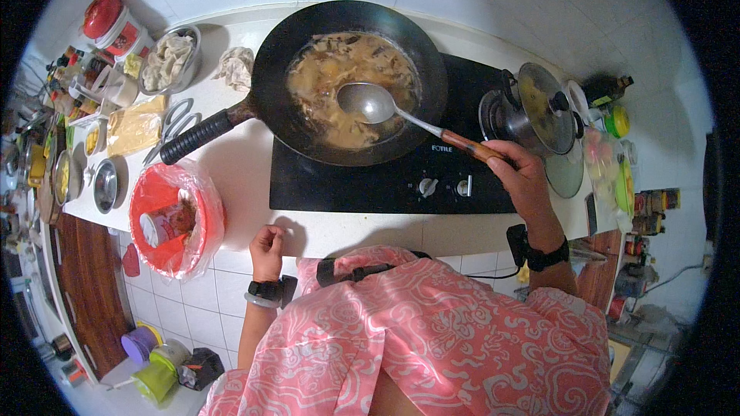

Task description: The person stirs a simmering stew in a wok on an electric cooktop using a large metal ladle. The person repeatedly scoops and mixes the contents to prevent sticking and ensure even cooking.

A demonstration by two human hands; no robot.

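Note:
My right hand (517, 170) grips the wooden handle of a metal ladle (370, 104). The ladle's bowl rests in or just over a brown broth with pieces in it (329, 72); how deep it sits is hard to judge. That broth fills the bottom of a large black wok (277, 63) on the black gas cooktop (347, 188). The wok's wrapped handle (196, 137) points to the left, over the counter. At the counter's front edge, my left hand (267, 248) is loosely curled and holds nothing.
A lidded pot (540, 110) stands on the cooktop's right side. Left of the cooktop are a bag-lined red bin (217, 214), kitchen scissors (173, 124), a small metal bowl (106, 186), a crumpled cloth (236, 68) and a metal bowl of pale pieces (170, 60).

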